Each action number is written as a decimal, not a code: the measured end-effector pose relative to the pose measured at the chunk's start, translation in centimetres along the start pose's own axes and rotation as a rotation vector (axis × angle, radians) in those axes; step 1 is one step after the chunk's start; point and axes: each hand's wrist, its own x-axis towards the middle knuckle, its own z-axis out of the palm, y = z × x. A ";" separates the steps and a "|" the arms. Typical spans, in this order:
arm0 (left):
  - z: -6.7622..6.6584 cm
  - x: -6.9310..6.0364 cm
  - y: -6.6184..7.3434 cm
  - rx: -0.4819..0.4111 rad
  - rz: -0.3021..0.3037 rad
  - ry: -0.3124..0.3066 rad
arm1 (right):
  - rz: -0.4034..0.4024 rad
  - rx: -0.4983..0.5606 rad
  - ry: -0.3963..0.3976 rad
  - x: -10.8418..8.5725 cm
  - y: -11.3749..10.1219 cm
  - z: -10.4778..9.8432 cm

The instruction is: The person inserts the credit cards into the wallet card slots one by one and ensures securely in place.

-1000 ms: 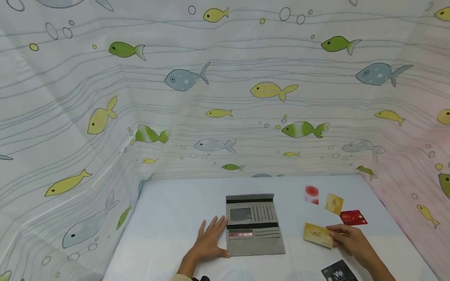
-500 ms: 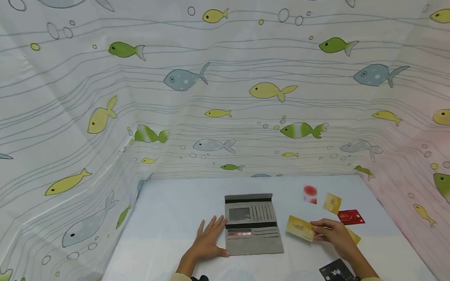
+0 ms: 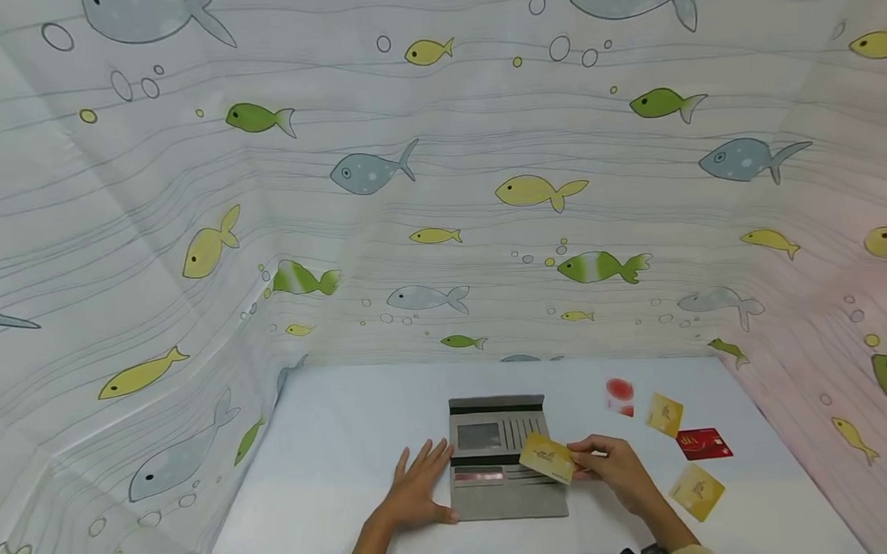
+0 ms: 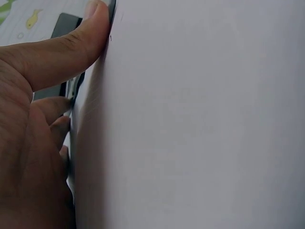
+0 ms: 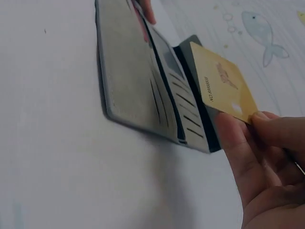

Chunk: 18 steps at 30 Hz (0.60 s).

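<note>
A grey wallet (image 3: 488, 501) lies unfolded on the table, its card slots facing up. My left hand (image 3: 414, 491) rests flat with spread fingers at the wallet's left edge; in the left wrist view its thumb (image 4: 71, 55) touches that edge. Over the wallet's right side, my right hand (image 3: 615, 471) pinches a gold card (image 3: 545, 457) by its right end between thumb and fingers. The right wrist view shows this gold card (image 5: 224, 81) raised above the wallet (image 5: 128, 71). A reddish card (image 3: 478, 475) sits in a lower left slot.
On the white table (image 3: 331, 419), to the right, lie a red-and-white card (image 3: 620, 397), a small gold card (image 3: 665, 415), a red VIP card (image 3: 704, 443) and another gold card (image 3: 698, 491). A fish-print curtain (image 3: 412, 213) surrounds the table.
My right hand has carried the gold card leftward from the right of the table to over the wallet, uncovering another gold card. The left hand stays at the wallet's edge.
</note>
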 end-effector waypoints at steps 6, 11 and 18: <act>-0.1 0.4 0.2 0.004 0.020 0.033 | -0.057 -0.012 -0.079 0.9 -0.7 2.5; -0.5 0.4 0.3 0.005 0.023 0.030 | -0.080 -0.032 -0.162 1.6 -1.4 4.6; 0.2 -0.3 0.4 -0.033 0.019 0.011 | -0.072 -0.050 -0.182 1.5 -0.8 7.2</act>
